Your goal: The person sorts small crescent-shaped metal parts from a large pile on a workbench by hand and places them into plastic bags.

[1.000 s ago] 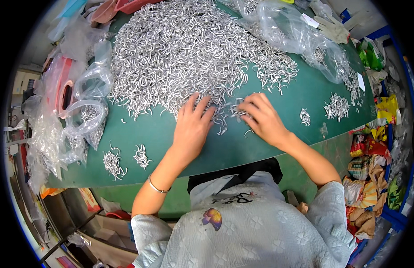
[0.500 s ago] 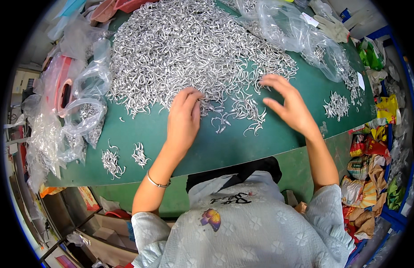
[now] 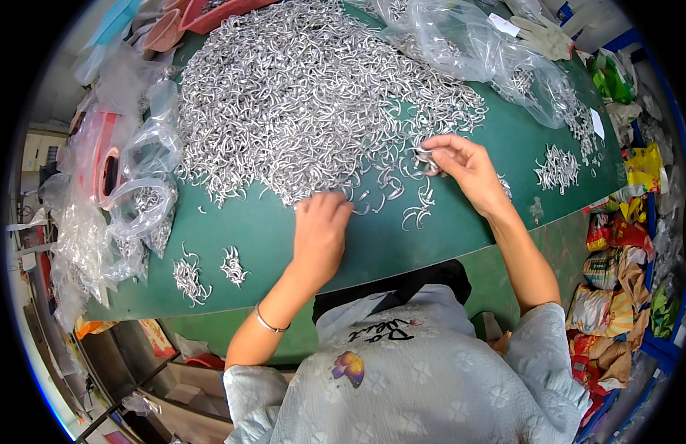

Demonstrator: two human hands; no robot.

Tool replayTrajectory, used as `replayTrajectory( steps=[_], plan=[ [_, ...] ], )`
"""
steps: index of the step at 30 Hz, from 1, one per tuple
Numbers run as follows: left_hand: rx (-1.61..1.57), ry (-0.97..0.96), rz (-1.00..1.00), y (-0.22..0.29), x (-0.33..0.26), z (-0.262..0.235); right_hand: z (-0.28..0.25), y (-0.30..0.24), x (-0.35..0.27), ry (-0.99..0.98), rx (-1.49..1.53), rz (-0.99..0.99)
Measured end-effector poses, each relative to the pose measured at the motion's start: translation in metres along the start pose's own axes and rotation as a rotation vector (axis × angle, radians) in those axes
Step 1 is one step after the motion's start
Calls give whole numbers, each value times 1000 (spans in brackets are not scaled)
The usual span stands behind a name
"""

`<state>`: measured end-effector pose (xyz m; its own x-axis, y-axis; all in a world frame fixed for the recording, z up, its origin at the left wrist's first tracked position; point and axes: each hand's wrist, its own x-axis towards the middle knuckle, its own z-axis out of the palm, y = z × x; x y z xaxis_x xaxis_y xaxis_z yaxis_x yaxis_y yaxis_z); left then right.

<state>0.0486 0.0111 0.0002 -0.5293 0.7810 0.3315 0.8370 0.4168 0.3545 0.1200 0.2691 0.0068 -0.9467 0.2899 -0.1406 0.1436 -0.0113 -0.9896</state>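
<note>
A big heap of small curved silver metal hooks covers the far half of a green table. My left hand lies palm down at the heap's near edge, fingers curled over a few loose hooks. My right hand is raised slightly at the heap's right edge, and its fingertips pinch a small bunch of hooks. Loose hooks lie scattered between the two hands.
Two small sorted hook piles sit near the left front edge; another pile lies right. Clear plastic bags with hooks line the left side, a large bag lies far right. Colourful packets crowd the right floor.
My right hand swung out to the right, then came back toward the heap's edge and pinched up hooks. My left hand slid toward me from the heap, dragging hooks along.
</note>
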Motion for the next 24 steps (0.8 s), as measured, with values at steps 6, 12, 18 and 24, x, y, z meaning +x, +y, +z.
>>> replayTrajectory(
  steps=[6, 12, 18, 24],
  plan=[
    [-91, 61, -144, 15, 2, -5, -3, -12, -17, 128, -524, -281],
    [-176, -166, 69, 32, -1, 5, 43, 3, -52, -4, -936, -387],
    [-291, -141, 25, 35, -15, -1, 68, 32, -22, -26, -447, -524],
    [-265, -46, -52, 36, -15, -5, 35, -6, 24, -76, 483, -6]
  ],
)
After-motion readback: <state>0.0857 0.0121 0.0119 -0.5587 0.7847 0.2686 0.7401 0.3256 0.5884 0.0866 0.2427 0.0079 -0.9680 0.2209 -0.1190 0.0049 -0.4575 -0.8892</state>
